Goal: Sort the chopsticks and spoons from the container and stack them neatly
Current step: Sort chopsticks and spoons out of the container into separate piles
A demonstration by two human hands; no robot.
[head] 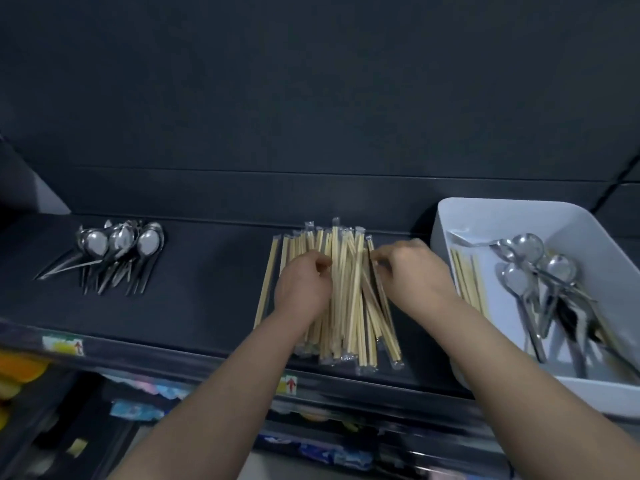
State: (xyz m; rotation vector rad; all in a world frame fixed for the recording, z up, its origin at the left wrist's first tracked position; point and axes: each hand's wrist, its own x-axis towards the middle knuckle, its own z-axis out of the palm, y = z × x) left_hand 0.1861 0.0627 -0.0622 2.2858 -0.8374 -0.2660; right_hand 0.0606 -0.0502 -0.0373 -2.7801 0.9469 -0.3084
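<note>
You're working chopstick pile [346, 299] mid-counter [207, 278]: wrapped pairs lying with long axis running from you toward wall [311, 98], near ends fanning slightly. Left hand [304, 282] curling fingers into pile's left-centre, gripping sticks. Right hand [412, 271] pinching a pair at pile's right edge. Spoon heap [117, 251] lying far left, bowls toward wall. White container [485, 216] sitting right, holding loose spoons [540, 271] and a few chopsticks [467, 282].

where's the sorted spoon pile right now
Head view: the spoon pile lies at the far left of the dark counter, apart from the chopstick pile.
</note>
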